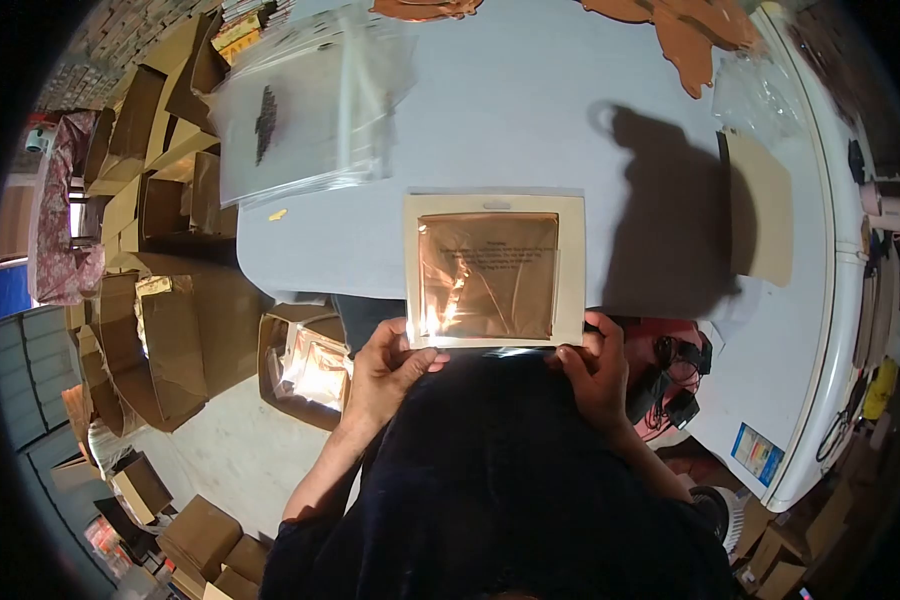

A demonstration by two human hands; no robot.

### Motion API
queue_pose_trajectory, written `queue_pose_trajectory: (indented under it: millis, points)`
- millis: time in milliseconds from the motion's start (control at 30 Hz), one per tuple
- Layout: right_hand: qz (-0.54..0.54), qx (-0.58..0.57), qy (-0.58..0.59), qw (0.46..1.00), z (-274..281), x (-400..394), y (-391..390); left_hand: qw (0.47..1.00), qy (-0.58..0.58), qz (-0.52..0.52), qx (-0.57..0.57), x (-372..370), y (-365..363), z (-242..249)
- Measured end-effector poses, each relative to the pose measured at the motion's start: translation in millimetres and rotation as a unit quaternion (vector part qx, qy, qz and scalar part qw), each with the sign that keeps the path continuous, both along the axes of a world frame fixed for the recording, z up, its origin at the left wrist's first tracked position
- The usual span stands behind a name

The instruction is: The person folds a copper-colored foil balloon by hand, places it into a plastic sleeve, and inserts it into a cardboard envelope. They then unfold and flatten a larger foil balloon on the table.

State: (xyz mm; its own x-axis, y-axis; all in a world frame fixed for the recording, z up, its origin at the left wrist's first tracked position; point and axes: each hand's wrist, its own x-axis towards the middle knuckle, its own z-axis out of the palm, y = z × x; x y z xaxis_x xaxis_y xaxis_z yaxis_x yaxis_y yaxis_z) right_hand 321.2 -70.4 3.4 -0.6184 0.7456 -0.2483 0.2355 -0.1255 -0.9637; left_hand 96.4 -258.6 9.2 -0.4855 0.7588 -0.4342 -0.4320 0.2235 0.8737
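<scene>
A cream card [576, 270] with a hang slot at its top holds a shiny copper-coloured packet [490, 290] with small printed text. It lies at the near edge of the white table [490, 130], its lower edge towards my body. My left hand [390, 370] pinches the card's lower left corner, thumb in front. My right hand [596, 368] grips the lower right corner in the same way. Fingers behind the card are partly hidden.
Clear plastic bags [300, 120] lie at the table's back left, near a small yellow scrap [277, 215]. Brown shapes [695, 45] lie at the far edge. A cardboard piece [760, 210] is on the right. An open box [310, 365] with shiny packets stands below left; black cables [678, 375] lie right.
</scene>
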Motion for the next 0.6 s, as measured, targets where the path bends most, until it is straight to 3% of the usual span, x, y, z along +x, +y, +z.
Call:
queue_pose_trajectory:
  millis: [600]
  points:
    - [-0.009,0.117,-0.057,0.992,-10,-1,-2,1.000,-0.006,0.029,-0.010,2,5,2]
